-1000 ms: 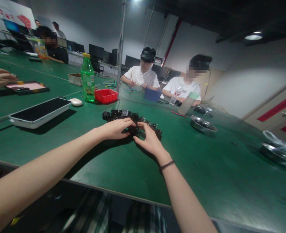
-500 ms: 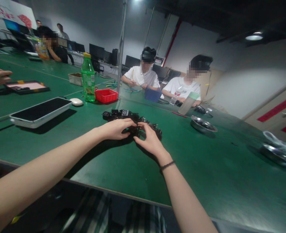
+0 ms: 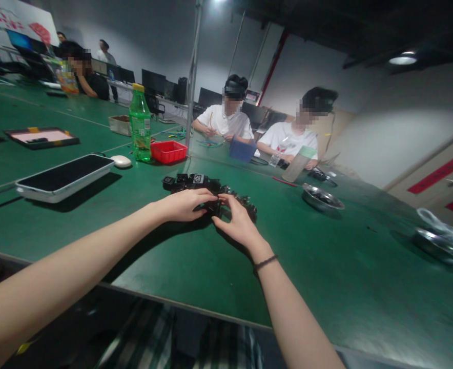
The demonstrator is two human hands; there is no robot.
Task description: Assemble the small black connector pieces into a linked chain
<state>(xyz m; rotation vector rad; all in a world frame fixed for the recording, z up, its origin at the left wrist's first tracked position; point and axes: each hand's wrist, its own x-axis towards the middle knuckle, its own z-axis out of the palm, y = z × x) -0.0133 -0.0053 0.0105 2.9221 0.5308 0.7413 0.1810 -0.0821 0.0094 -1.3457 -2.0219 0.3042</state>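
Several black parts [image 3: 182, 180] lie heaped on the green table in front of me, some with pale printed marks on their faces. More small dark pieces [image 3: 248, 205] spread to the right of the heap. My left hand [image 3: 190, 203] curls in from the left, its fingers and thumb closed about a small black part [image 3: 212, 206]. From the right, my right hand [image 3: 236, 219] meets the same part with bent fingers, the thumb set lower. Fingers and dark surroundings hide much of the part, so its exact kind cannot be made out.
A white-edged tray with a dark top [image 3: 65, 177], a white mouse [image 3: 121, 161], a green bottle [image 3: 140, 125] and a red bin [image 3: 168, 151] stand left. Metal bowls [image 3: 322, 198] stand right. A metal pole [image 3: 192, 77] rises behind. Two people [image 3: 226, 120] sit opposite.
My hands stay almost still at the black parts, with only slight finger movement. Another person's hand at the far left has gone out of view.
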